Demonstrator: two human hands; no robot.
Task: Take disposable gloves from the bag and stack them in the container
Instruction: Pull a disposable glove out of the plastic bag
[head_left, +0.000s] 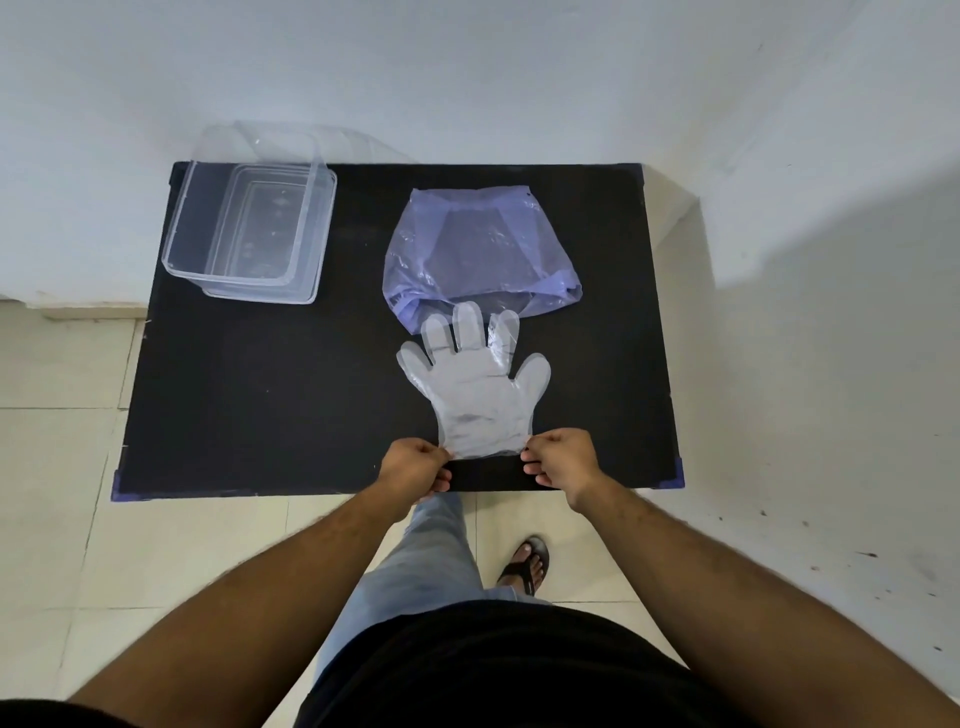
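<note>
Partly inside the bag (480, 249), the glove (475, 389) has both hands (415, 462) (561, 460) pinching its cuff.

Single head-worn wide-angle view, looking steeply down and forward from above the standing person; black bench (291, 395) fills mid-frame, wall beyond, floor and feet below.

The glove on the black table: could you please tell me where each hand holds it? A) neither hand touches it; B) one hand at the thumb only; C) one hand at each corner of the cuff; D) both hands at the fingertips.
C: the left hand and the right hand each pinch a cuff corner of the glove, which lies flat with its fingers toward the purple bag.
</note>
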